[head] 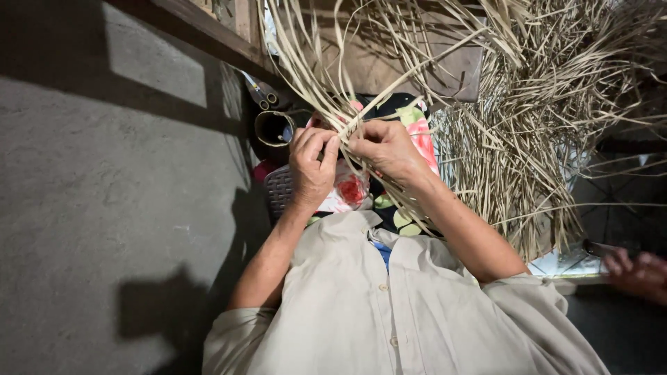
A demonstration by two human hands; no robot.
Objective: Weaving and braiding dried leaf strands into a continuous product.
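My left hand [311, 163] and my right hand [384, 147] are close together in front of my chest, both pinching thin pale dried leaf strips [326, 83] that fan upward and outward from my fingers. The strips cross between my fingertips in a woven joint. More strips trail down past my right forearm. I wear a beige button shirt [389, 312].
A big loose heap of dried strips [549, 118] lies to the right. Under my hands is a flowered cloth [420, 132], a plastic basket edge [276, 191] and a dark round pot [274, 128]. Another person's hand [636, 272] holds a tool at right. Concrete floor [104, 208] at left.
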